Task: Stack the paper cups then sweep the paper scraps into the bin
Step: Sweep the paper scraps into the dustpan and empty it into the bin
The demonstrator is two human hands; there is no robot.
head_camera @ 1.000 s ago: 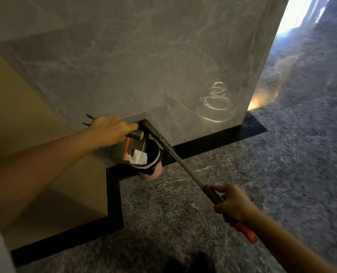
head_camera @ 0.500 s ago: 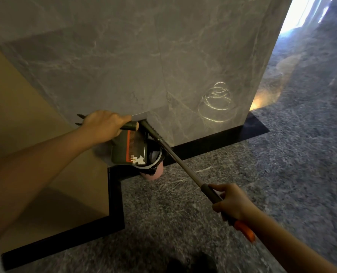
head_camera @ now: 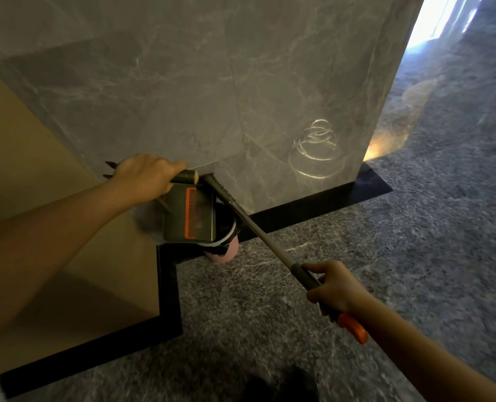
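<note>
My left hand [head_camera: 145, 177] grips the handle of a dark dustpan [head_camera: 189, 217] with an orange comb strip, tipped up over a small pink bin [head_camera: 225, 250] lined with a dark bag. The bin stands on the floor against the marble pillar's base. My right hand [head_camera: 332, 288] grips the broom handle [head_camera: 258, 227], a grey pole with an orange end that slants up-left to the dustpan. No paper scraps or cups show; the bin's inside is mostly hidden by the dustpan.
A grey marble pillar [head_camera: 241, 97] with a black skirting [head_camera: 313, 201] stands right behind the bin. A tan wall panel [head_camera: 38, 184] lies to the left. Speckled grey floor [head_camera: 386, 256] spreads to the right and front. A dark shoe [head_camera: 281, 384] shows at the bottom.
The dustpan has tilted further up over the bin, and the white scraps seen on it earlier have gone from view. My left hand rose slightly. The right hand barely moved.
</note>
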